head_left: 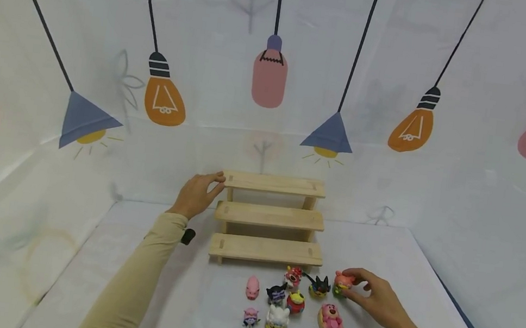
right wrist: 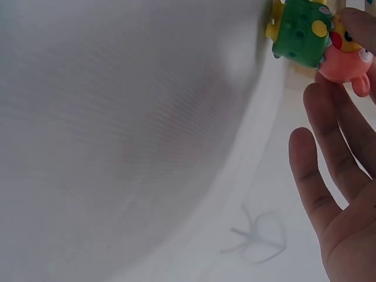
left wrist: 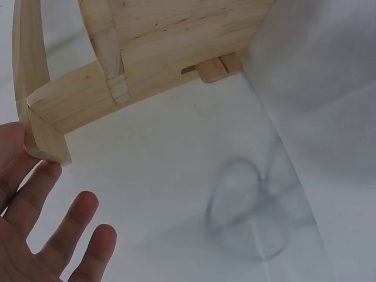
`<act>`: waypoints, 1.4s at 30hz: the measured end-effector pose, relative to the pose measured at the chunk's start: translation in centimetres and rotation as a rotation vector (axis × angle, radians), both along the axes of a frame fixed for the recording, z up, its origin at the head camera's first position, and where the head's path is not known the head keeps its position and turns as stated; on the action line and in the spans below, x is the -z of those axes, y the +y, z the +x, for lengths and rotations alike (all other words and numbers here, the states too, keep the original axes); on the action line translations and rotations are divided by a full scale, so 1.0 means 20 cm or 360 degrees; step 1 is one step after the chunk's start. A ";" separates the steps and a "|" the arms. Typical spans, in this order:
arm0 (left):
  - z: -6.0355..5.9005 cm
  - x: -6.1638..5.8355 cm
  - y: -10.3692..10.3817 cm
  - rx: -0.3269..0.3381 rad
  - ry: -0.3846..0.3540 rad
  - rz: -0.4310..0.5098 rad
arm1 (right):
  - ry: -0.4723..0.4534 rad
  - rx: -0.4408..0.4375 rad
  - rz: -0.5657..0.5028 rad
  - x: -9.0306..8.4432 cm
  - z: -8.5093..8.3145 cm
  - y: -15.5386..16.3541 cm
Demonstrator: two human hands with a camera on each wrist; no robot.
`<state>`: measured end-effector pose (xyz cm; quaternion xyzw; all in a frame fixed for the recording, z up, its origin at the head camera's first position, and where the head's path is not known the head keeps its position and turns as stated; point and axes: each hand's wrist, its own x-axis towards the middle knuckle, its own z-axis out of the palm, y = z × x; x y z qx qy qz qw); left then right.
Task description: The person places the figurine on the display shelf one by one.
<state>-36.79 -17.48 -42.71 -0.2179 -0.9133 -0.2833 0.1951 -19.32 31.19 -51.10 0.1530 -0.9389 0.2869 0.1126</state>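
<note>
A three-tier wooden display stand [head_left: 270, 217] stands against the back wall. At the left end of its top board, my left hand [head_left: 196, 194] pinches the wood between thumb and forefinger; the other fingers [left wrist: 70, 220] are spread apart in the left wrist view. Front right of the stand, my right hand [head_left: 377, 297] pinches a small toy figurine [head_left: 342, 283] by its orange-pink top. In the right wrist view the figurine [right wrist: 302, 32] has a green spotted lower body and a bit of yellow face.
Several small figurines lie in front of the stand, among them a pink pig [head_left: 252, 288], a white-eared one [head_left: 278, 320], a black-eared one [head_left: 319, 286] and a pink bear [head_left: 331, 320]. White cloth walls [head_left: 205, 151] printed with lamps enclose the white table [head_left: 137, 225].
</note>
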 end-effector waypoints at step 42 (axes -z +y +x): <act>0.02 -0.08 0.00 -0.0077 0.0061 -0.0218 | 0.0096 -0.0595 -0.0142 -0.51 -0.61 -0.70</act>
